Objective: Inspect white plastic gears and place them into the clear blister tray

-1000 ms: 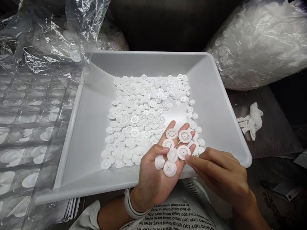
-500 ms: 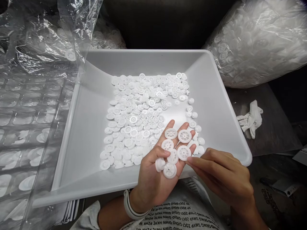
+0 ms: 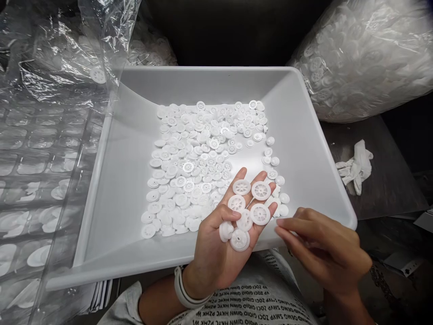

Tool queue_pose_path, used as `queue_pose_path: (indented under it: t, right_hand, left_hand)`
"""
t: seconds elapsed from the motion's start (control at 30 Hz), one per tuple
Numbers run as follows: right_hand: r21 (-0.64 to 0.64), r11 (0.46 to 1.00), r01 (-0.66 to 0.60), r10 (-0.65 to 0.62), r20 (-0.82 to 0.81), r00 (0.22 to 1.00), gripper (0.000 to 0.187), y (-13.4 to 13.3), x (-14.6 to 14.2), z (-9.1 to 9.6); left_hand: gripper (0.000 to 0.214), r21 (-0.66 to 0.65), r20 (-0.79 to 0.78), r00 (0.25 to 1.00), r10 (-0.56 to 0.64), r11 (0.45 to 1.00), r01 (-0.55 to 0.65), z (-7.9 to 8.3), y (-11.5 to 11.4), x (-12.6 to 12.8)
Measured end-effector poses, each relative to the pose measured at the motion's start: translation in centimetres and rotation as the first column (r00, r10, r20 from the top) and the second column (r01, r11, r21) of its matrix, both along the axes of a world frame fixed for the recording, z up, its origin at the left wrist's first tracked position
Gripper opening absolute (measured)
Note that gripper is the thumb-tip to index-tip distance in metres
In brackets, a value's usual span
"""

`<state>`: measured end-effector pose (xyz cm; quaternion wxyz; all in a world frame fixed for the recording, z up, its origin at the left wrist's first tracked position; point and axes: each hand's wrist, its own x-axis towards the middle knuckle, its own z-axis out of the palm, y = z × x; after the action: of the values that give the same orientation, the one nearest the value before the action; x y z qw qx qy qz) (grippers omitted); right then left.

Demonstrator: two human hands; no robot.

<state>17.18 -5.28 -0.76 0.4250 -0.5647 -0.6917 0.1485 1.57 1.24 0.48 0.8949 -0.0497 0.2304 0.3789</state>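
White plastic spoked wheels (image 3: pixel 260 214) lie in a loose cluster on your open left hand (image 3: pixel 211 255), thumb bent in over them, fingers spread, not clenched. Wheels are round, so no long axis. Your right hand (image 3: pixel 321 246) grasps nothing visible; its fingertips (image 3: pixel 280 221) are relaxed, just right of the nearest wheel, not touching. Beyond both hands, the white plastic tray (image 3: pixel 203 70) holds a spread layer of wheels (image 3: pixel 199 149); a clear plastic bag of wheels (image 3: pixel 358 58) sits past its far corner.

Clear plastic bag (image 3: pixel 358 58) of white discs, upper right; crumpled white cloth (image 3: pixel 355 168) on dark table (image 3: pixel 389 198); plastic sheeting (image 3: pixel 43 90), left.
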Motion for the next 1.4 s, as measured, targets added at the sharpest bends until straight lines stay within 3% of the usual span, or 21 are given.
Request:
queue_pose_path:
  t: [0.1, 0.2, 0.3, 0.5, 0.7, 1.2, 1.4]
  right_hand:
    - [0.025, 0.992, 0.123, -0.121, -0.071, 0.99, 0.016, -0.2, 0.1, 0.0]
    - [0.033, 0.987, 0.157, -0.155, -0.068, 0.986, 0.019, -0.5, 0.3, 0.0]
    - [0.016, 0.994, 0.109, -0.109, 0.029, 0.994, 0.023, -0.5, 0.0, 0.3]
    - [-0.019, 0.995, -0.099, 0.1, 0.196, 0.976, 0.024, 0.0, -2.0, 1.4]
    - [-0.083, 0.989, -0.121, 0.145, 0.404, 0.903, 0.032, 0.5, -2.8, 1.7]
    - [-0.137, 0.982, -0.133, 0.178, 0.408, 0.895, 0.036, 0.3, -2.2, 2.2]
    - [-0.062, 0.983, -0.174, 0.185, 0.384, 0.905, 0.037, 0.5, -2.2, 2.1]
  left_hand:
    - [0.07, -0.008, -0.002, 1.0, 0.0, 1.0, 0.0, 0.0, 0.0, 0.0]
    - [0.069, -0.017, 0.004, 1.0, 0.0, 1.0, 0.0, 0.0, 0.1, 0.1]
    - [0.068, -0.027, 0.001, 1.0, 0.003, 1.0, -0.003, -0.1, 0.1, 0.1]
    - [0.056, -0.035, 0.031, 1.0, 0.005, 0.999, -0.004, -0.2, -0.1, 0.0]
    - [0.049, -0.037, 0.046, 0.999, 0.004, 0.999, -0.002, -0.3, 0.0, 0.3]
    - [0.058, -0.044, 0.056, 0.997, -0.044, 0.998, 0.047, -0.1, -0.1, 0.2]
    - [0.06, -0.047, 0.026, 0.997, -0.076, 0.996, 0.077, -0.1, -0.3, 0.1]
